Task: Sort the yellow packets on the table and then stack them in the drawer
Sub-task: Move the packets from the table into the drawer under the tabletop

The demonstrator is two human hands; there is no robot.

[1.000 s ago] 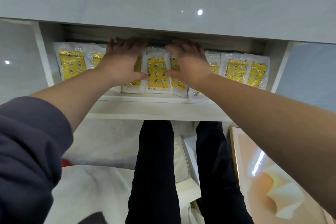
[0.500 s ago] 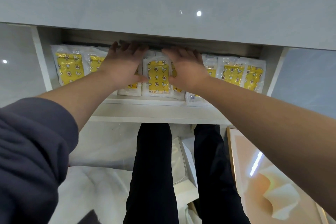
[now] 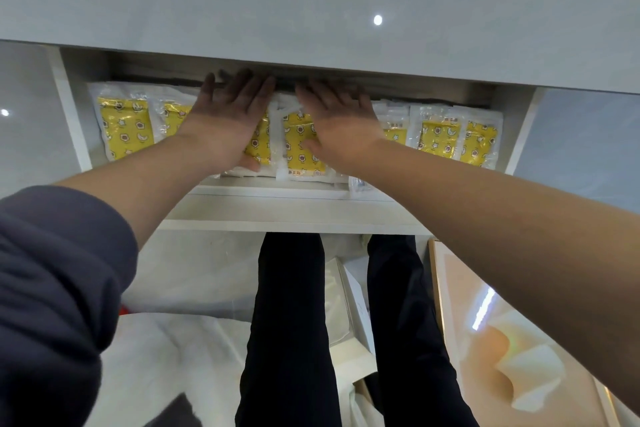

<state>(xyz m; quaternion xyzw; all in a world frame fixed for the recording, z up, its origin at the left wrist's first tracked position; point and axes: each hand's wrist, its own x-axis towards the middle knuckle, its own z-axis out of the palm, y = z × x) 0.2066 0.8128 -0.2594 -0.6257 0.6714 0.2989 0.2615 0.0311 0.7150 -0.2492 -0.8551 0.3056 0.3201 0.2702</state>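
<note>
Both hands press flat on yellow packets lined up in an open drawer beneath a grey tabletop (image 3: pixel 311 10).

The left hand (image 3: pixel 225 118) and right hand (image 3: pixel 341 125) reach forward side by side, palms down, fingers (image 3: pixel 239 87) extended and spread, gripping nothing. The yellow packets (image 3: pixel 126 128) lie flat in an overlapping row across the drawer (image 3: pixel 287 208), their long axes running front to back, printed faces up.

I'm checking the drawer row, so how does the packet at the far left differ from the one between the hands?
The far-left packet lies uncovered and untouched; the middle packet is partly under the right hand. The far-left one tilts slightly; the middle one sits straighter. Both are clear with the same yellow print.
</note>
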